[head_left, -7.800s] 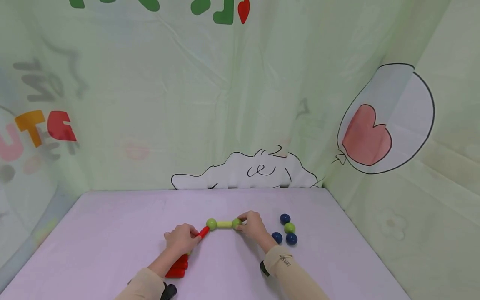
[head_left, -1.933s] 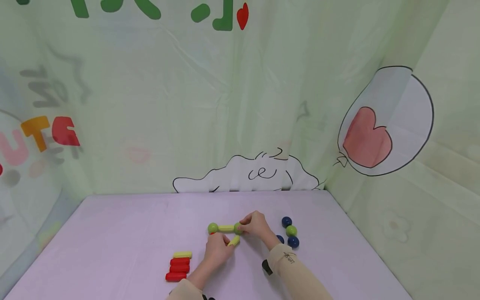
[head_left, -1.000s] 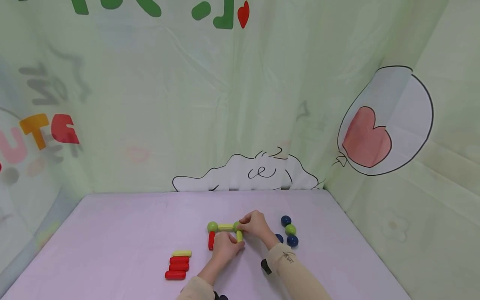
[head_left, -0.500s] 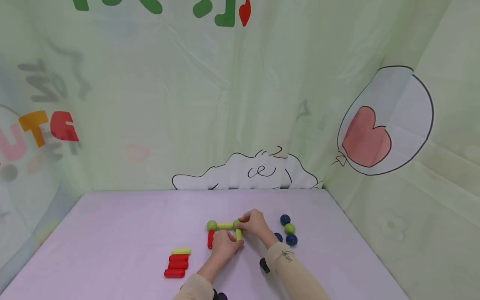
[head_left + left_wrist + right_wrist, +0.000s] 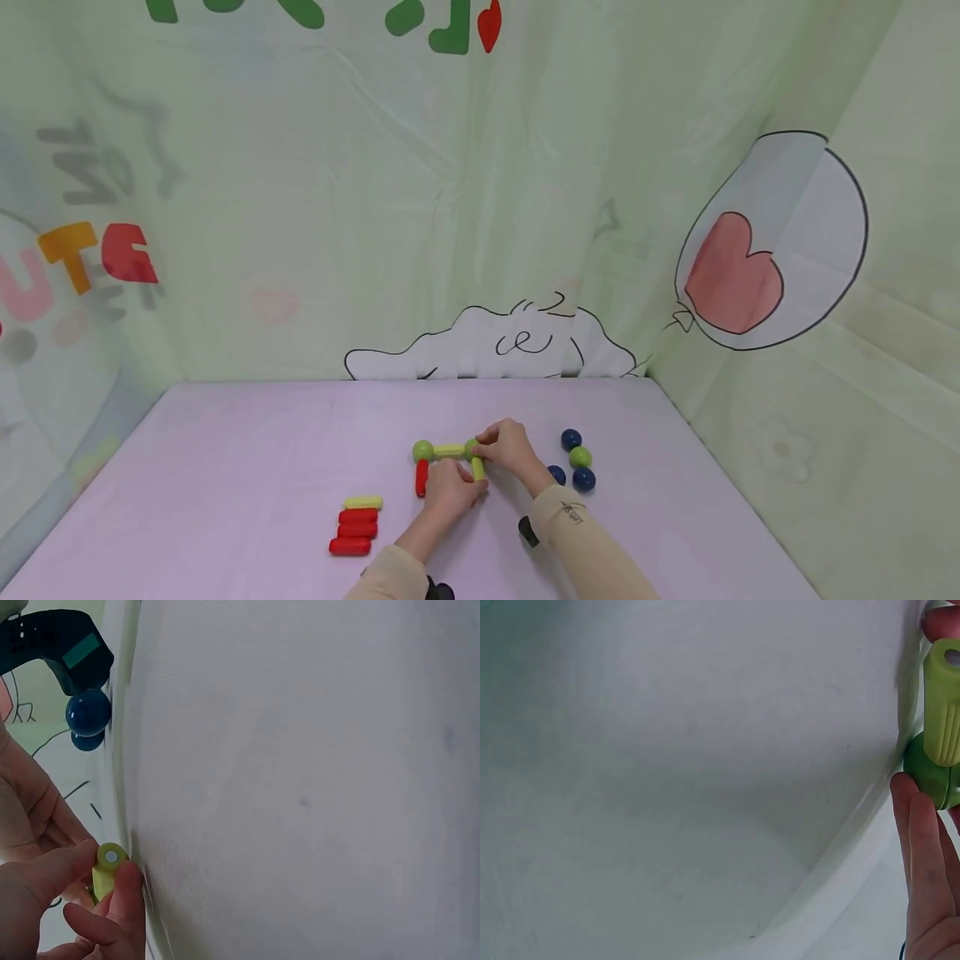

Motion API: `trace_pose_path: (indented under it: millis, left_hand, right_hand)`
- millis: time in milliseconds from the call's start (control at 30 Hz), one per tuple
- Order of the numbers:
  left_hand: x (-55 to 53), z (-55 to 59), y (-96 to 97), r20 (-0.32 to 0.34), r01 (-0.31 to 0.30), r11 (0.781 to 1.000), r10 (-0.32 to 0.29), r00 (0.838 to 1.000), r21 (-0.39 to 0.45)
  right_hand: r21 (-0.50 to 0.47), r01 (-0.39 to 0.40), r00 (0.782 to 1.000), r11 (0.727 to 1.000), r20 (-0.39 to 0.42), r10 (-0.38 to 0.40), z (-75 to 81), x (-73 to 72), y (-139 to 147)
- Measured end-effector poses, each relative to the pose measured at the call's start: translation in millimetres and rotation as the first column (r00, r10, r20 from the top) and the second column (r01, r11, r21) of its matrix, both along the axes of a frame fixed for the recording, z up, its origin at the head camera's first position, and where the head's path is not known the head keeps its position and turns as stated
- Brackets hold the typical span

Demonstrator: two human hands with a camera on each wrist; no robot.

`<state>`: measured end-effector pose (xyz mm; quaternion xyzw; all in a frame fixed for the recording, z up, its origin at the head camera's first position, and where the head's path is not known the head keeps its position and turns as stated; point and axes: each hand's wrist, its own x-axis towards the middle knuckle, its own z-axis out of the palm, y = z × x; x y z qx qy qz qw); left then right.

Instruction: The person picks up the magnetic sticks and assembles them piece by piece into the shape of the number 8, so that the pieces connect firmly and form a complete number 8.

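A yellow rod (image 5: 450, 450) lies between two green balls, the left green ball (image 5: 423, 451) and the right green ball (image 5: 472, 450). From the left ball a red rod (image 5: 422, 478) extends toward me, partly behind my left hand. My left hand (image 5: 448, 490) pinches a second yellow rod (image 5: 478, 469) near its front end, between thumb and fingers. That rod's far end touches the right ball. My right hand (image 5: 512, 446) holds the right ball with its fingertips. In the right wrist view the yellow rod (image 5: 943, 705) meets the green ball (image 5: 928, 776); a grey disc shows on its end.
Left of the hands a yellow rod (image 5: 363, 502) and several red rods (image 5: 357, 531) lie in a stack-like row. Right of the hands are a green ball (image 5: 581, 457) and several blue balls (image 5: 583, 479). A printed curtain (image 5: 300, 208) stands behind the lilac table (image 5: 225, 467).
My left hand has let go of the red rod, which now points toward me from the left ball. It has taken a yellow rod and turned it straight below the right ball.
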<state>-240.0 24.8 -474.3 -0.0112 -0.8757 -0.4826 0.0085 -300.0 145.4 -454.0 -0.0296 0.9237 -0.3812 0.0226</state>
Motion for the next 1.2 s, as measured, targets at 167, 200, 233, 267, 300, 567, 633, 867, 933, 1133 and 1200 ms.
trace_pose_path:
  millis: [167, 200, 233, 267, 300, 567, 633, 867, 933, 1133, 1200]
  left_hand:
    - [-1.9, 2.1, -6.8, -0.065, 0.025, 0.999, -0.028, 0.997, -0.040]
    - [-3.1, 3.4, -9.6, -0.090, 0.036, 0.997, -0.042, 0.995, -0.063]
    - [-4.9, 5.1, -13.0, -0.118, 0.047, 0.995, -0.057, 0.991, -0.085]
    - [-7.4, 7.4, -16.8, -0.147, 0.057, 0.992, -0.073, 0.986, -0.110]
    - [-10.0, 10.5, -21.1, -0.173, 0.071, 0.988, -0.094, 0.980, -0.134]
    - [-32.9, 35.2, -61.6, -0.201, 0.117, 0.899, -0.218, 0.955, -0.421]
    - [-36.5, 36.2, -69.9, -0.201, 0.108, 0.879, -0.223, 0.954, -0.465]
    - [-43.5, 26.3, -83.9, -0.076, 0.191, 0.892, -0.242, 0.967, -0.410]
    - [-45.3, 23.9, -83.7, -0.067, 0.199, 0.898, -0.243, 0.968, -0.392]
    - [-49.3, 19.1, -80.4, -0.090, 0.173, 0.905, -0.225, 0.970, -0.388]
    - [-50.4, 18.1, -79.6, -0.089, 0.162, 0.907, -0.212, 0.973, -0.388]
  right_hand:
    - [0.001, -0.010, 1.000, 1.000, -0.014, 0.010, 1.0, 0.8, -0.6]
    - [-0.004, -0.012, 1.000, 1.000, -0.015, 0.012, 1.3, 0.9, -0.8]
    - [-0.007, -0.012, 1.000, 1.000, -0.014, 0.012, 1.7, 0.9, -1.1]
    - [-0.012, -0.009, 1.000, 1.000, -0.008, 0.009, 2.0, 1.0, -1.4]
    - [-0.015, -0.008, 1.000, 1.000, -0.002, 0.008, 2.2, 1.0, -1.7]
    - [-0.022, -0.007, 1.000, 1.000, 0.020, 0.008, 3.2, 1.1, -2.1]
    - [-0.023, -0.007, 1.000, 1.000, 0.022, 0.008, 3.3, 1.6, -2.1]
    - [-0.023, -0.003, 1.000, 1.000, 0.024, 0.004, 2.7, 2.2, -1.8]
    - [-0.026, -0.001, 1.000, 1.000, 0.023, 0.001, 3.0, 2.7, -1.5]
    - [-0.042, 0.007, 0.999, 0.999, 0.031, -0.006, 3.4, 4.6, -1.4]
    - [-0.046, 0.010, 0.999, 0.999, 0.033, -0.008, 3.4, 5.0, -1.4]
